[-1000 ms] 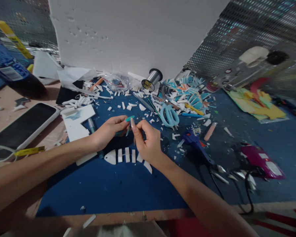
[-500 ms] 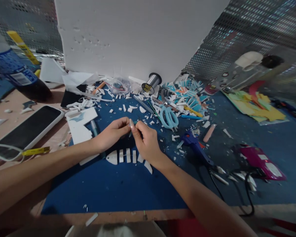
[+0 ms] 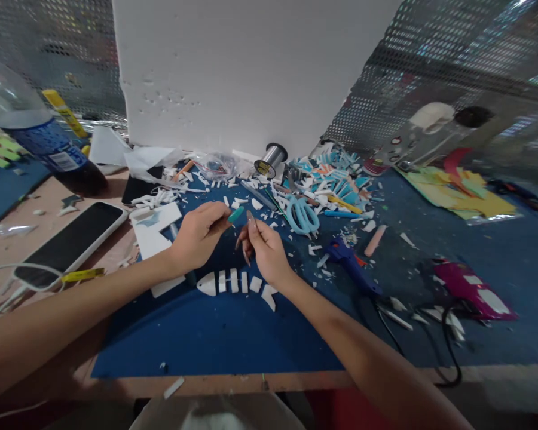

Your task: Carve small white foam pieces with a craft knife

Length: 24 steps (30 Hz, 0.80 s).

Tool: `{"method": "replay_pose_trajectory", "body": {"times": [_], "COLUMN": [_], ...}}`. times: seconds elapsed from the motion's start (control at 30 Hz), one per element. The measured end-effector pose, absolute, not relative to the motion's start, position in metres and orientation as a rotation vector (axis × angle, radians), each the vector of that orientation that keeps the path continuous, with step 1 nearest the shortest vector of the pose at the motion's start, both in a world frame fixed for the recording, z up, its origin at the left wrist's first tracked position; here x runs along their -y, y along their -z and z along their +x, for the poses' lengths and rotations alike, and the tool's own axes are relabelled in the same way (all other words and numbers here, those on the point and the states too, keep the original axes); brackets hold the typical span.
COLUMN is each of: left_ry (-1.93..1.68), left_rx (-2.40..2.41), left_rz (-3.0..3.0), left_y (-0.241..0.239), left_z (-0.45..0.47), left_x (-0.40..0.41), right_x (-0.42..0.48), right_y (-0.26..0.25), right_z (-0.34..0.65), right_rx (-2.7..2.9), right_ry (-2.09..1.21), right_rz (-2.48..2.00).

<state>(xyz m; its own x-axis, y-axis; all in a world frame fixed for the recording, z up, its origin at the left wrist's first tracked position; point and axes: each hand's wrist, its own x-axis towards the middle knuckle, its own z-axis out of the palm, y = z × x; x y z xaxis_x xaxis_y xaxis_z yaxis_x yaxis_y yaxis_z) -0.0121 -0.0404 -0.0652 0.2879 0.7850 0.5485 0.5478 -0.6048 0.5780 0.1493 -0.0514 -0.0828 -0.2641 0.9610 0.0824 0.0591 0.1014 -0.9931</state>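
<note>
My left hand is closed, pinching a small teal piece that sticks out past the fingertips. My right hand is just to its right, apart from it. Its thumb is drawn up against the index finger and the other fingers curl loosely; anything between them is too small to make out. Below the hands, a fish shape in white foam-like pieces lies on the blue mat: a pointed head with a small hole, several body segments spaced in a row, and a forked tail.
Blue-handled scissors, a wire spool and a pile of scraps lie beyond the hands. A blue glue gun with its cord is at right. To the left are a phone, a soda bottle and white sheet.
My hands, together before, have drawn apart; the teal piece now shows clearly at the left fingertips. The whole fish shape is uncovered. The view has shifted slightly.
</note>
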Motion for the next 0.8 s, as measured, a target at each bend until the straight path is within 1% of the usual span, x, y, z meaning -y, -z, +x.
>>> {"method": "replay_pose_trajectory", "body": {"times": [0.23,0.37,0.47,0.63,0.8], "left_ry": [-1.355,-1.414,-1.403,-1.269,-1.173], "left_rx": [-1.121,-1.042,-1.055,-1.243,-1.355], "left_rz": [2.707,2.848,2.86,2.772,2.71], "left_y": [0.05,0.043,0.041,0.038,0.042], "left_z": [-0.015,-0.017,-0.017,-0.017,-0.018], "left_x": [0.037,0.036,0.036,0.037,0.033], "right_x": [0.046,0.044,0.045,0.048,0.047], "right_y": [0.08,0.079,0.078,0.073,0.07], "right_z": [0.149,0.149,0.149,0.151,0.154], "right_rx": [1.462,1.439,1.481,1.528,1.607], "right_ry": [-1.439,-1.42,-1.378,-1.445,-1.366], "right_rz": [-0.898,-0.877,-0.829,-0.795,-0.86]}}
